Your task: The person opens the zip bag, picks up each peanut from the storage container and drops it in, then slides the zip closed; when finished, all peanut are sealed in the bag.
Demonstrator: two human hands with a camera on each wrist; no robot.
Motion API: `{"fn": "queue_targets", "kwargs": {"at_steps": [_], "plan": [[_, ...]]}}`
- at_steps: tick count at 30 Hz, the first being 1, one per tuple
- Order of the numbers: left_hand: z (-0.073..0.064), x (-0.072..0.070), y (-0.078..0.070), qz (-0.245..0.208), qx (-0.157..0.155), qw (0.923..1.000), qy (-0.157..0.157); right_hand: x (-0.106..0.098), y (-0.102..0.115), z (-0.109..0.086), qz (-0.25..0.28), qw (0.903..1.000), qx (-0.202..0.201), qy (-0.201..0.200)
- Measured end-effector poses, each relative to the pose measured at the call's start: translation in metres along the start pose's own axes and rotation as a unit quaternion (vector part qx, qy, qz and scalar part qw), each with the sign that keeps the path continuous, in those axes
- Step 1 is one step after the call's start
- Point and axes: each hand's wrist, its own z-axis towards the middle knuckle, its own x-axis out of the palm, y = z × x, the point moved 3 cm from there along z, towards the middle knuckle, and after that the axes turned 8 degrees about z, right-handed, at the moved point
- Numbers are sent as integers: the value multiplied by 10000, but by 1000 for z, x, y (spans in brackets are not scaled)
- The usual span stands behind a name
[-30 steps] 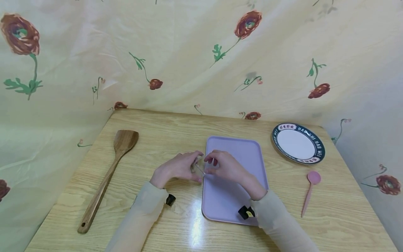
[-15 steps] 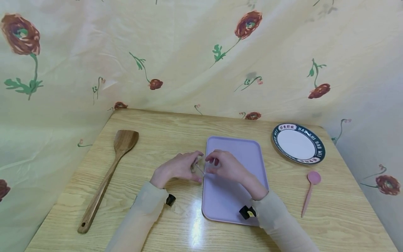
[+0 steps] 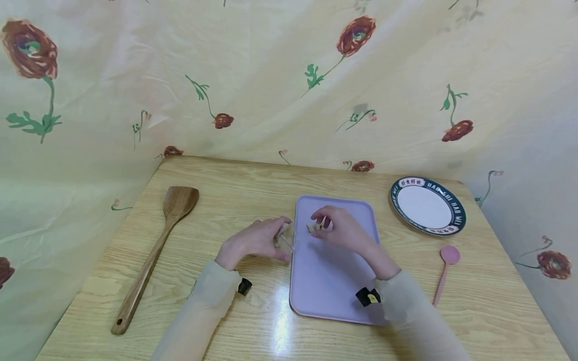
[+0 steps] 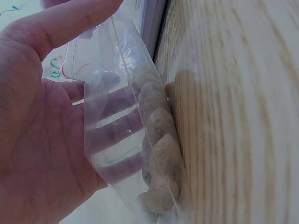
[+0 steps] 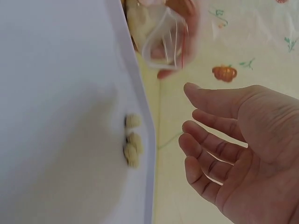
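My left hand (image 3: pixel 253 240) holds a clear zip bag (image 4: pixel 110 60) upright at the left edge of the lilac tray (image 3: pixel 336 296), thumb on the near side and fingers behind the plastic. Lumpy beige pieces like unshelled peanuts (image 4: pixel 161 144) fill the bag's bottom. The bag's mouth with its red seal line gapes toward the tray in the right wrist view. Over the tray's upper left part hovers my right hand (image 3: pixel 345 230), its fingers loosely bent with nothing between them. Several small peanuts (image 5: pixel 133 144) lie on the tray near its rim, close to those fingertips.
A wooden spatula (image 3: pixel 169 220) lies on the left of the wooden table (image 3: pixel 235 185). To the tray's right are a white plate with a dark green rim (image 3: pixel 426 205) and a small pink spoon (image 3: pixel 449 254). Flowered cloth (image 3: pixel 271 75) hangs around the table.
My right hand has moved from the bag's mouth to the right and slightly up over the tray. Peanuts now show on the tray under its fingers. My left hand and the bag stay put.
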Motion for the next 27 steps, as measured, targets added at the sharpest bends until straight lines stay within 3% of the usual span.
{"fn": "queue_targets", "kwargs": {"at_steps": [8, 19, 27], "plan": [[0, 0, -1, -15, 24, 10000, 1, -14, -22, 1, 90, 9995, 309, 1], [-1, 0, -1, 47, 36, 10000, 29, -1, -56, 4, 100, 9961, 864, 152], [-1, 0, -1, -14, 36, 10000, 15, 5, -56, 6, -180, 9968, 772, 63]]}}
